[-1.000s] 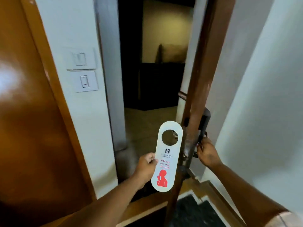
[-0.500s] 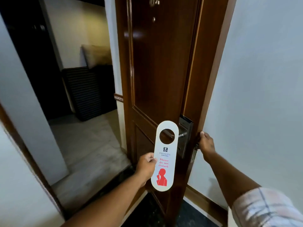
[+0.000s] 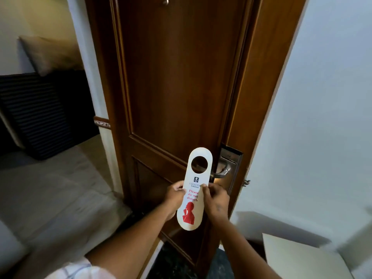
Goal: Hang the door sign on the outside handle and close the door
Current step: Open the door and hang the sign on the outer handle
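A white door sign (image 3: 192, 213) with a round hole at its top and red "Please do not disturb" print is held upright in front of the brown wooden door (image 3: 177, 81). My left hand (image 3: 174, 198) pinches its left edge and my right hand (image 3: 216, 200) pinches its right edge. The metal lever handle (image 3: 221, 173) on its lock plate (image 3: 231, 164) sits just right of the sign's hole, a little behind it. The sign is not on the handle. The door stands ajar, its free edge toward me.
The door's edge with a latch (image 3: 246, 181) is at right, beside a white wall (image 3: 322, 117). Left of the door a corridor with beige floor (image 3: 50, 194) and a dark striped panel (image 3: 38, 115) shows. A pale flat surface (image 3: 302, 258) lies at lower right.
My right hand left the door's edge and came onto the sign, so both hands now hold it. The view has moved closer to the door's outer face.
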